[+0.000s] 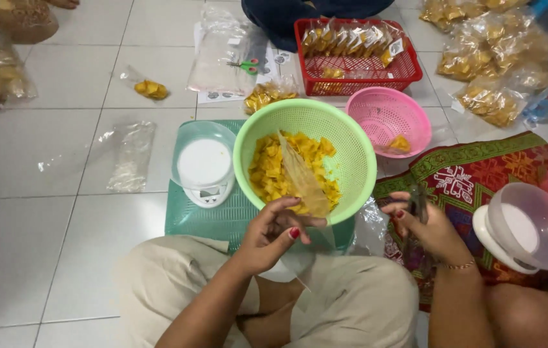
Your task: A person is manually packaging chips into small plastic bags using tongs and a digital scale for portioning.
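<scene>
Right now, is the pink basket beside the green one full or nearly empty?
Nearly empty: the pink basket holds only a small yellow clump of snacks; bare mesh elsewhere.

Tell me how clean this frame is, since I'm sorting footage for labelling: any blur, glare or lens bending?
Head view: even, soft indoor light with faint shadows; the tiled floor shows mild sheen, and the clear bag held by the left hand glints; the right hand and the dark thing it grips look slightly smeared; tile lines bow a little toward the edges; the green basket of yellow chips is sharp.
</scene>
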